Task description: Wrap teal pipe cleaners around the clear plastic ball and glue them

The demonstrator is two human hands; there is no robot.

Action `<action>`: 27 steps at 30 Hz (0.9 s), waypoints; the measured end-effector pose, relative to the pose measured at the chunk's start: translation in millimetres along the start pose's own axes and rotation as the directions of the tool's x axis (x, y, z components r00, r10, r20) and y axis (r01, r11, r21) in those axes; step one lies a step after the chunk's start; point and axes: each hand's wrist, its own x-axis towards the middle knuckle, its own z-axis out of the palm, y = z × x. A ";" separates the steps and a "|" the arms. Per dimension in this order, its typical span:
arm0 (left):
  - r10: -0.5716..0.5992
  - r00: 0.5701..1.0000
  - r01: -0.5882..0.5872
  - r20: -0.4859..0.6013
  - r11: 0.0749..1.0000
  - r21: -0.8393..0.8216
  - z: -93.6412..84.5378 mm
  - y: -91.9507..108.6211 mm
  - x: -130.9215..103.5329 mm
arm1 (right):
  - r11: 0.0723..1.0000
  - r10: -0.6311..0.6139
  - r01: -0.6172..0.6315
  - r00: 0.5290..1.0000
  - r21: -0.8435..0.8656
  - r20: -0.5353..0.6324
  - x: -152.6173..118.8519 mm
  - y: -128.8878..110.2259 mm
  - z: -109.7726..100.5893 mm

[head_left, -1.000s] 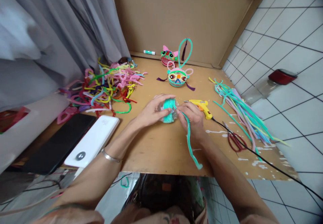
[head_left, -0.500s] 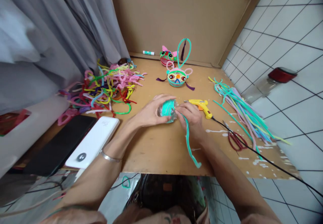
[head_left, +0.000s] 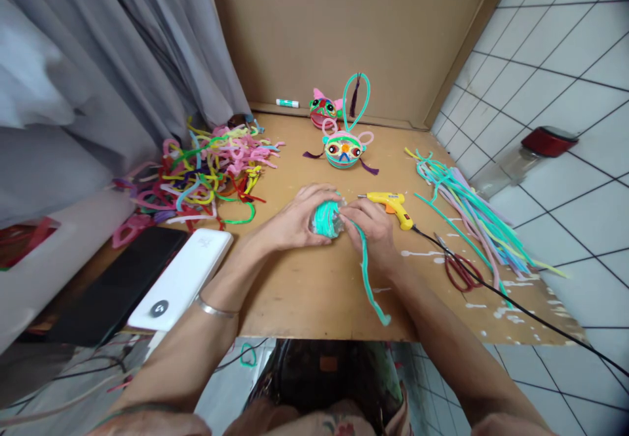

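Note:
My left hand (head_left: 303, 218) is wrapped round a small clear plastic piece, perhaps a bottle part, wound with turquoise pipe cleaner (head_left: 326, 218). At its right side my right hand (head_left: 369, 226) pinches a turquoise pipe cleaner (head_left: 365, 272), whose free end hangs down toward the table's front edge. The fingertips of my right hand touch the wound piece or come very close to it. Just beyond my right hand lies a yellow hot glue gun (head_left: 393, 205), its nozzle pointing left.
Loose coloured pipe cleaners (head_left: 211, 174) pile at left, and a bundle of pipe cleaners (head_left: 472, 213) lies at right by red-handled scissors (head_left: 459, 271). Two decorated figures (head_left: 345, 149) stand behind. A white power bank (head_left: 181, 278) rests beside a black slab (head_left: 118, 285). A black cord (head_left: 531, 319) crosses the right.
My left hand has turned the wound piece slightly, so more turquoise winding faces me. My right hand keeps its pinch in nearly the same place.

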 end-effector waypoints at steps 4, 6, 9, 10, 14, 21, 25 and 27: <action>0.019 0.999 -0.018 -0.033 0.999 0.042 1.0 1.0 0.0 | 1.000 0.022 -0.022 1.000 0.013 0.016 -0.1 0.4 0.2; 0.031 0.998 -0.027 -0.059 0.998 0.061 2.0 1.9 0.0 | 1.000 0.020 -0.021 1.000 0.018 0.015 0.4 0.3 0.5; 0.024 0.995 -0.022 -0.093 1.000 0.020 5.1 3.1 0.3 | 1.000 0.017 -0.017 1.000 0.024 0.000 1.9 -0.3 0.2; 0.013 0.995 -0.015 -0.103 1.000 -0.017 6.5 3.4 0.3 | 0.999 0.013 -0.012 1.000 0.031 -0.013 2.7 -0.8 -0.5; -0.051 0.993 0.035 -0.105 0.988 -0.152 10.9 5.2 0.5 | 0.998 -0.020 0.023 0.998 0.056 -0.057 6.8 -2.9 -7.4; -0.090 0.994 0.078 -0.060 0.981 -0.180 8.0 10.7 2.9 | 0.998 -0.004 0.006 1.000 0.065 -0.018 10.0 -0.9 -16.1; -0.066 0.996 0.053 -0.061 0.979 -0.195 10.1 9.7 3.6 | 0.998 -0.040 0.041 0.999 0.046 -0.019 11.1 0.7 -17.4; -0.057 0.997 0.044 -0.057 0.977 -0.207 11.4 9.4 3.4 | 0.999 -0.040 0.040 0.999 0.025 -0.002 11.9 0.5 -18.5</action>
